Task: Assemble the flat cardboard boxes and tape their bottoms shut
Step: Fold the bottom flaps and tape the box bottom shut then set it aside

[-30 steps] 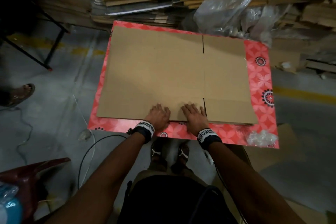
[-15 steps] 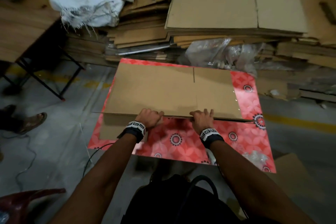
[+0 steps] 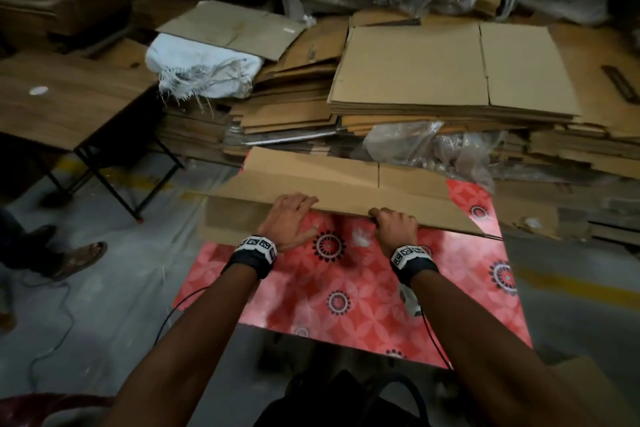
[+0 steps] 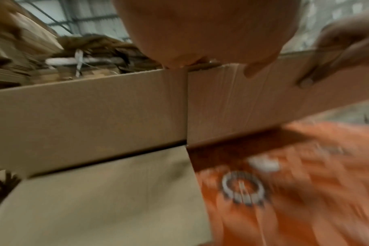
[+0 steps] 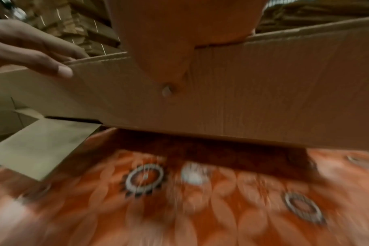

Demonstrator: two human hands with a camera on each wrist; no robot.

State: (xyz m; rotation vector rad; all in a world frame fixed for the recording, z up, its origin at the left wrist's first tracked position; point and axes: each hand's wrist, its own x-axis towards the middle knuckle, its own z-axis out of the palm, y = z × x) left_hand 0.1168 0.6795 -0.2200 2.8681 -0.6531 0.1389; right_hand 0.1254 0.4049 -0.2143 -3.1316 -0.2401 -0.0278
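2 hands lift the near edge of a flat cardboard box (image 3: 332, 180) above the red patterned table (image 3: 363, 291).

The left hand (image 3: 289, 220) lays its fingers over the top of the edge, thumb below; the right hand (image 3: 396, 227) curls tightly around the same edge. The far side of the box rests on the table, and 1 lower flap (image 4: 116, 196) hangs down at the left.

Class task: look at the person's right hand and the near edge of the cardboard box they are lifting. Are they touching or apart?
Touching. In the head view the right hand curls its fingers over the near edge of the cardboard box; the right wrist view shows its thumb on the panel.
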